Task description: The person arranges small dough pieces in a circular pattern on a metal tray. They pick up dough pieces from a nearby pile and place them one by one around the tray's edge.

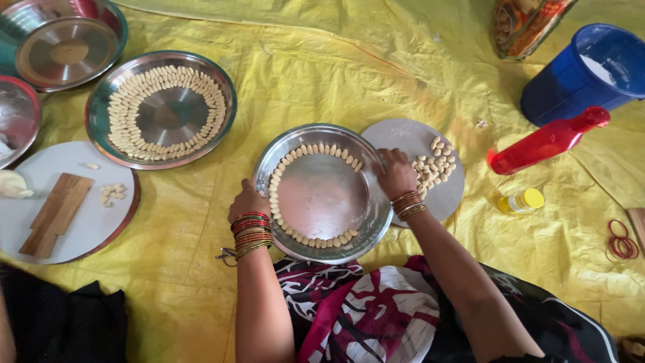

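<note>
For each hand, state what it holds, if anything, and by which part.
The left hand grips the steel plate by its near-left rim. The right hand rests at the far-right rim; whether it pinches a dough piece cannot be told.

Showing four steel plates [322,195], two round boards [443,195], one wooden block [57,214], one blue jug [584,70], one red bottle [547,141], one small yellow-capped bottle [521,200]; holding dough pieces [433,168] too many for counting.

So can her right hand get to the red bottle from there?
Probably yes. The right hand rests at the steel plate rim, and only the flat round board of small dough pieces lies before the red bottle.
</note>
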